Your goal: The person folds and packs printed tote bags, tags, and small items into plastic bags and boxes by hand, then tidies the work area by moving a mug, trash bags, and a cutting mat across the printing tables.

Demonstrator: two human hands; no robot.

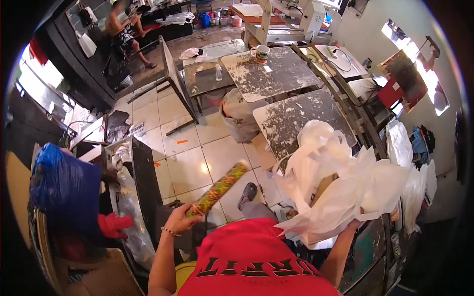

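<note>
A long roll (216,191) with a green, orange and red pattern is held at its lower end by my left hand (181,218), which wears a beaded bracelet. The roll slants up and to the right over the tiled floor. At the right, my right hand (351,228) is closed at the lower edge of a large bundle of crumpled white sheets (340,185); its fingers are mostly hidden by the sheets. Something brown shows between the sheets. The bundle overlaps the front of a dark, paint-splattered board (301,121).
Behind are another splattered board (276,74) bearing a mug (260,54), and a low table (207,79) with a small bottle. A filled sack (240,116) stands beneath. Blue plastic bags (64,185) are at the left. A person (124,32) sits far back left.
</note>
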